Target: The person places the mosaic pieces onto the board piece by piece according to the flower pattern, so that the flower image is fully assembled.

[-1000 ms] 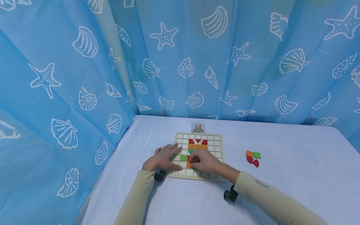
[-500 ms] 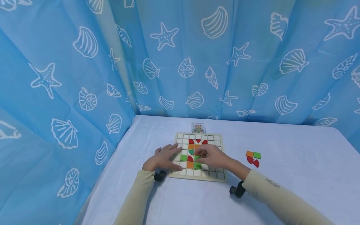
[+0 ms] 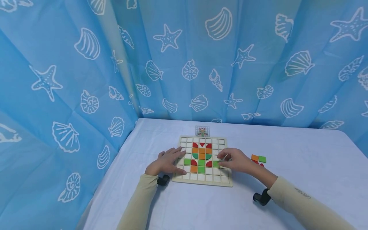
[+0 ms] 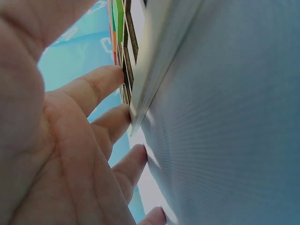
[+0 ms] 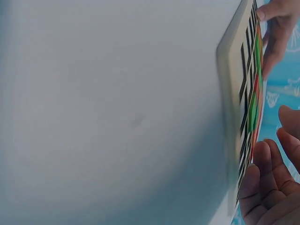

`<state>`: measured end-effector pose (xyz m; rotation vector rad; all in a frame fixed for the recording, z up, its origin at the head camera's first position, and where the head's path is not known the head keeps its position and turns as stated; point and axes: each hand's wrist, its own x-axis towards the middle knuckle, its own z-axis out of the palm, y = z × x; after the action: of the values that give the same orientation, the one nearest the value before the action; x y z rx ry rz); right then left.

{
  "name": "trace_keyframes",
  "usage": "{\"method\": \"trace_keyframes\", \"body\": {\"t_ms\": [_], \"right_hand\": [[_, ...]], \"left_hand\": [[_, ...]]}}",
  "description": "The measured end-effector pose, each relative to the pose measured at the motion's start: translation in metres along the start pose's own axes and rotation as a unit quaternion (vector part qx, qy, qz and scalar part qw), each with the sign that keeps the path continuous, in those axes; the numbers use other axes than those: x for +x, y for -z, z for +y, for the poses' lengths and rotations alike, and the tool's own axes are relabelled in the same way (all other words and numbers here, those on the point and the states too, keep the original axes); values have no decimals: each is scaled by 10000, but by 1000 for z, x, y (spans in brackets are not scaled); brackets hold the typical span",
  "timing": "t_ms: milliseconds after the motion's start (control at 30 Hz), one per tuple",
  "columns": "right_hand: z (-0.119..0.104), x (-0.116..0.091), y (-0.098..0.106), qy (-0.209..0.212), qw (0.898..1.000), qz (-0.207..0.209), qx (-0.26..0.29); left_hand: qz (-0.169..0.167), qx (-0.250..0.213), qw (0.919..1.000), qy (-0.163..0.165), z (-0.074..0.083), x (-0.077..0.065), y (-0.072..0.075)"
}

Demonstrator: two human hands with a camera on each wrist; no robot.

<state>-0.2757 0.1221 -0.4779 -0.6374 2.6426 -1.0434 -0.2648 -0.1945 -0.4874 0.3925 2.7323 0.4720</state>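
A pale wooden grid board lies on the table, with red, orange and green tiles forming a figure in its middle squares. My left hand rests spread on the board's left edge; in the left wrist view its fingertips touch the rim and the cloth beside it. Over the right edge hovers my right hand, fingertips close to a green square tile. The right wrist view shows its thumb and bent fingers apart, with nothing visible between them. A red quarter-round tile lies left of that green one.
Right of the board are loose tiles: an orange square, a green square and red pieces partly hidden by the right hand. A small pattern card lies behind the board. A blue shell-print curtain hangs beyond the white table.
My right hand has moved right, from the board's middle to its right edge, uncovering orange, green and red tiles. The left hand has stayed in place.
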Motion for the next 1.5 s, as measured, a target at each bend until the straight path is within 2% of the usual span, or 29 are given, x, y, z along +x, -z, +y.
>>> {"method": "trace_keyframes", "body": {"t_ms": [200, 367, 633, 1100, 1500], "right_hand": [[15, -13, 11, 99, 9998, 176, -55], [26, -24, 17, -33, 9997, 251, -52], [48, -38, 27, -136, 9973, 628, -346], [79, -66, 53, -781, 9927, 838, -365], [84, -66, 50, -903, 9872, 971, -887]], "left_hand": [[15, -5, 10000, -6, 0, 0, -2], [11, -17, 10000, -14, 1, -2, 0], [23, -58, 10000, -35, 1, -4, 1], [24, -115, 9999, -110, 0, -4, 4], [16, -96, 9999, -116, 0, -2, 2]]}}
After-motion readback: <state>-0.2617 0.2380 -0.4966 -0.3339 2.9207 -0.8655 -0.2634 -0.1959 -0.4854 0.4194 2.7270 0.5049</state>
